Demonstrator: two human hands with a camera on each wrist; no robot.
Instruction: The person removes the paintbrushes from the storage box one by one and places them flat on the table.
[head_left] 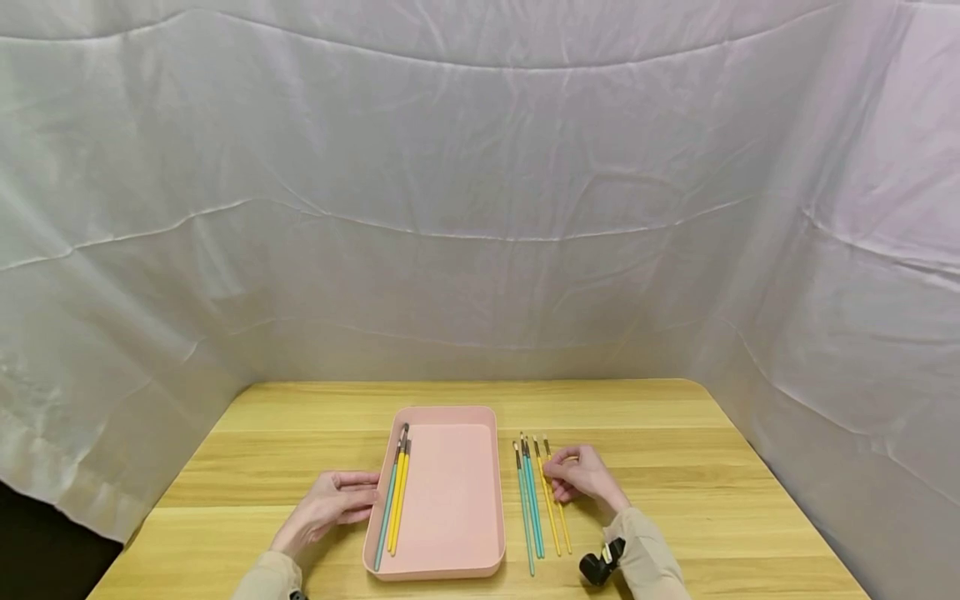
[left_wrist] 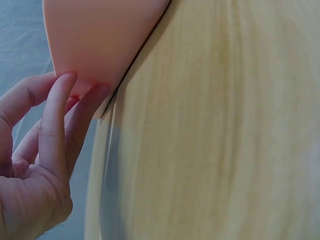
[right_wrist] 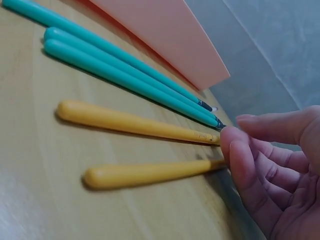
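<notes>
Bent fingers of the right hand (head_left: 581, 473) gather near the thumb at the bristle end of the yellow brushes (right_wrist: 150, 174) beside the tray; whether they pinch one, I cannot tell. Both of these brushes lie flat on the table (head_left: 675, 467), to the right of three teal brushes (right_wrist: 130, 82), which lie just beside the tray (head_left: 465, 500). Nearly straight fingers of the left hand (head_left: 330, 504) touch the tray's left wall from outside. Along that wall, inside, lie three more brushes (head_left: 395, 504), one teal and two yellow.

Each brush should feel very light and stiff, its slim handle smooth, a little slippery and apt to roll if nudged. Bristles look like the delicate part, so thumb and forefinger would do best on the handle, just short of the dark collar (right_wrist: 205, 105), squeezing gently. As for the tray, it seems thin and light, likely to slide under a push; soft pressure on its wall should steady it.
</notes>
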